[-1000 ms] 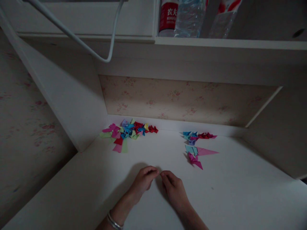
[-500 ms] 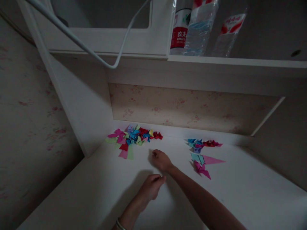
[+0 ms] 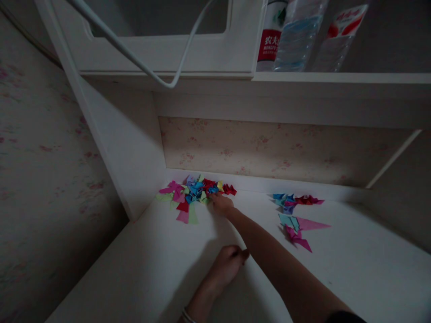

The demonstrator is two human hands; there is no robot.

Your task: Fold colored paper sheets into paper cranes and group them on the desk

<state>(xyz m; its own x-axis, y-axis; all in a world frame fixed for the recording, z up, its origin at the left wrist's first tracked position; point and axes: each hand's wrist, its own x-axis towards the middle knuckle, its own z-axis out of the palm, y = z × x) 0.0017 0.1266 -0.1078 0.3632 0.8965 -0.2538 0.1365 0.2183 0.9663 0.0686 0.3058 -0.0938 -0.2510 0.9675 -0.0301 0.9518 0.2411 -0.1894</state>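
Note:
A heap of small folded paper pieces [image 3: 194, 195] in blue, red, pink, green and yellow lies at the back left of the white desktop. My right hand [image 3: 222, 204] reaches to its right edge, fingers stretched forward and the tips at the papers; no piece is seen lifted. Nearer to me, my left hand [image 3: 228, 265] is closed with curled fingers, just left of my right forearm, and nothing shows in it. To the right lie more folded papers: a blue, purple and red cluster [image 3: 296, 201], and below it a light-blue and pink folded piece [image 3: 293, 228].
The white desktop [image 3: 134, 273] runs back to a low ledge under flowered wallpaper [image 3: 242, 146]. Overhead is a shelf [image 3: 336, 78] with several plastic bottles [image 3: 296, 42]. A white cable [image 3: 141, 67] hangs in front of the cabinet. A side panel [image 3: 124, 148] stands at left.
My right hand has moved forward to the paper heap, its fingers reaching out from a curl. My left hand has shifted slightly right, still closed. The whole view has shifted a little.

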